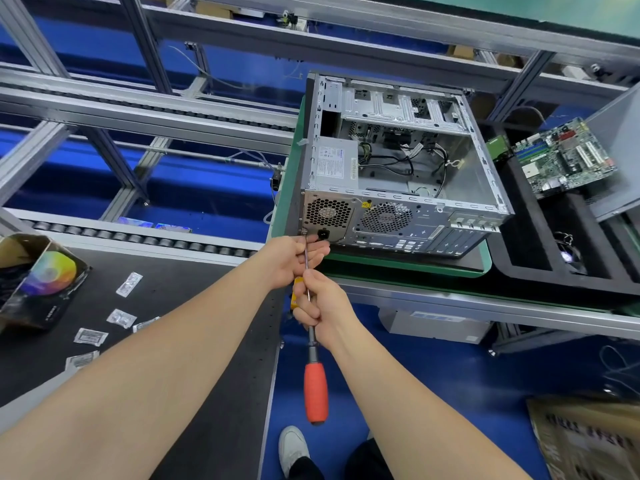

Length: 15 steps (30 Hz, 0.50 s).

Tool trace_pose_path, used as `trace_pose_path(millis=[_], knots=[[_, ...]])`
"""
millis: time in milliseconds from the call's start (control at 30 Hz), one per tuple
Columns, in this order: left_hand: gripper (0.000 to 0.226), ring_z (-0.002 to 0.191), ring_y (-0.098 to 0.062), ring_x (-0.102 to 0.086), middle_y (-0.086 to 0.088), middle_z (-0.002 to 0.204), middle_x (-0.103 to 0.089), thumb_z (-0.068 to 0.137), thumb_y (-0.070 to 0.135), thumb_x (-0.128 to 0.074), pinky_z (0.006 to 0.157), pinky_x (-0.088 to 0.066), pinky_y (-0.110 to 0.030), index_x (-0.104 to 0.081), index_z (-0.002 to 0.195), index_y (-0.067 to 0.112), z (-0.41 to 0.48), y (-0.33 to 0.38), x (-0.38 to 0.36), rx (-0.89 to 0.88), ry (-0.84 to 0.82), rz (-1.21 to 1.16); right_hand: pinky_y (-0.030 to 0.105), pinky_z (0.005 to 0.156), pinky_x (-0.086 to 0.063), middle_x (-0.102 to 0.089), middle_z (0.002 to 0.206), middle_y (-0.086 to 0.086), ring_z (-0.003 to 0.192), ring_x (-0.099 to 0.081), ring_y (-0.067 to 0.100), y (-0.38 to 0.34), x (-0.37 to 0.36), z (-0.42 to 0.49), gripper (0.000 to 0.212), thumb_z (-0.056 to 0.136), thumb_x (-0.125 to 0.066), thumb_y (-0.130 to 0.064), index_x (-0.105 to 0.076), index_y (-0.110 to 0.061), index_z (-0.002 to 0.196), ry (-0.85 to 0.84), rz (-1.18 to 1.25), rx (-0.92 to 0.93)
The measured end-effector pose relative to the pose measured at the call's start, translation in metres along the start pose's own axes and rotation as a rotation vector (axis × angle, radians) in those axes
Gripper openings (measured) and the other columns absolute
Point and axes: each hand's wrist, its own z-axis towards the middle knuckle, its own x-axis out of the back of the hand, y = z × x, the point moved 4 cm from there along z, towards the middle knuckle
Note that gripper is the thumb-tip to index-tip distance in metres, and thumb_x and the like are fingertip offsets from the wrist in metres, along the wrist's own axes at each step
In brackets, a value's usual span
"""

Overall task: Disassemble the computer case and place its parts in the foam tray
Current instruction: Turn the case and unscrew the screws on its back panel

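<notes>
While a cardboard box (pixel 34 275) and a scatter of small clear packets (pixel 128 284) lie on the black bench (pixel 194 306) at the left, nothing there is near the work. The left hand (pixel 294 258) is at the lower left corner of the case's rear panel. Its fingers are curled and pinch the thin shaft of the screwdriver (pixel 316 393) close to the tip, hiding the tip itself. Just below, the right hand (pixel 322 303) wraps closed around the shaft above the red handle, which hangs free beneath it. The tool's long axis runs from the person straight up to the panel.

The computer case (pixel 398 168) lies on its side on a green mat (pixel 408 268), open face up, rear panel toward the person, its length running away. To its right sits the black foam tray (pixel 519 271), with a motherboard (pixel 564 157) in a far compartment and a fan (pixel 568 254) nearer.
</notes>
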Motion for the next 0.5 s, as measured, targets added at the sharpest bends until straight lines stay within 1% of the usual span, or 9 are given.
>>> trace_pose_path(millis=[67, 100, 133, 200, 267, 333, 400, 467, 500], knots=[[0.030, 0.079, -0.020, -0.077, -0.013, 0.095, -0.078, 0.110, 0.004, -0.031, 0.064, -0.062, -0.026, -0.060, 0.116, 0.003, -0.0010, -0.0006, 0.0001, -0.018, 0.026, 0.059, 0.023, 0.038, -0.021, -0.064, 0.068, 0.007, 0.041, -0.030, 0.010, -0.0007, 0.0019, 0.0011, 0.021, 0.113, -0.046, -0.021, -0.062, -0.007, 0.112, 0.115, -0.183, 0.029], [0.031, 0.079, -0.020, -0.077, -0.013, 0.097, -0.078, 0.110, 0.005, -0.030, 0.065, -0.062, -0.026, -0.061, 0.115, 0.003, -0.0010, -0.0009, 0.0002, -0.026, 0.040, 0.085, 0.024, 0.040, -0.024, -0.067, 0.068, 0.007, 0.043, -0.034, 0.011, -0.0015, 0.0024, 0.0015, 0.021, 0.112, -0.049, -0.023, -0.065, -0.010, 0.114, 0.176, -0.288, 0.050], [0.032, 0.080, -0.020, -0.076, -0.013, 0.100, -0.077, 0.110, 0.005, -0.030, 0.067, -0.062, -0.027, -0.062, 0.114, 0.004, -0.0011, -0.0011, 0.0001, -0.034, 0.052, 0.111, 0.025, 0.043, -0.029, -0.069, 0.067, 0.005, 0.047, -0.040, 0.012, -0.0026, 0.0017, 0.0009, 0.020, 0.111, -0.051, -0.026, -0.068, -0.015, 0.112, 0.238, -0.407, 0.084], [0.032, 0.085, -0.020, -0.075, -0.013, 0.103, -0.076, 0.110, 0.006, -0.031, 0.072, -0.061, -0.028, -0.063, 0.114, 0.004, -0.0016, -0.0013, -0.0015, -0.050, 0.067, 0.151, 0.031, 0.054, -0.044, -0.073, 0.067, 0.001, 0.059, -0.057, 0.014, -0.0053, -0.0012, -0.0014, 0.018, 0.108, -0.054, -0.030, -0.069, -0.023, 0.102, 0.364, -0.635, 0.180], [0.028, 0.089, -0.021, -0.074, -0.013, 0.104, -0.075, 0.111, 0.008, -0.034, 0.076, -0.060, -0.029, -0.062, 0.112, 0.004, -0.0018, -0.0019, -0.0045, -0.062, 0.080, 0.167, 0.034, 0.065, -0.055, -0.075, 0.073, 0.000, 0.066, -0.068, 0.012, -0.0058, -0.0026, -0.0017, 0.020, 0.108, -0.054, -0.028, -0.069, -0.026, 0.095, 0.463, -0.743, 0.272], [0.024, 0.088, -0.021, -0.073, -0.014, 0.102, -0.073, 0.111, 0.010, -0.038, 0.077, -0.060, -0.028, -0.060, 0.110, 0.003, -0.0006, -0.0024, -0.0061, -0.072, 0.104, 0.175, 0.033, 0.064, -0.058, -0.075, 0.075, -0.002, 0.066, -0.070, 0.010, -0.0052, -0.0027, -0.0004, 0.020, 0.108, -0.055, -0.028, -0.068, -0.028, 0.094, 0.512, -0.782, 0.299], [0.023, 0.086, -0.020, -0.073, -0.014, 0.102, -0.073, 0.111, 0.010, -0.038, 0.076, -0.060, -0.027, -0.060, 0.111, 0.002, 0.0008, -0.0022, -0.0066, -0.072, 0.122, 0.185, 0.029, 0.053, -0.051, -0.075, 0.072, -0.002, 0.063, -0.065, 0.011, -0.0023, -0.0024, 0.0012, 0.016, 0.109, -0.054, -0.031, -0.067, -0.027, 0.100, 0.460, -0.733, 0.203], [0.024, 0.079, -0.018, -0.071, -0.014, 0.099, -0.073, 0.111, 0.009, -0.037, 0.067, -0.060, -0.023, -0.060, 0.109, 0.002, 0.0020, -0.0008, -0.0062, -0.055, 0.126, 0.165, 0.025, 0.043, -0.037, -0.073, 0.070, 0.004, 0.051, -0.050, 0.012, 0.0002, -0.0020, 0.0012, 0.021, 0.110, -0.052, -0.032, -0.065, -0.016, 0.108, 0.266, -0.493, 0.046], [0.024, 0.074, -0.016, -0.070, -0.014, 0.096, -0.072, 0.111, 0.008, -0.037, 0.061, -0.059, -0.022, -0.059, 0.107, 0.001, 0.0024, 0.0005, -0.0058, -0.044, 0.122, 0.145, 0.024, 0.042, -0.033, -0.069, 0.068, 0.007, 0.048, -0.044, 0.012, 0.0000, -0.0013, -0.0008, 0.026, 0.111, -0.051, -0.034, -0.064, -0.011, 0.107, 0.155, -0.356, -0.014]])
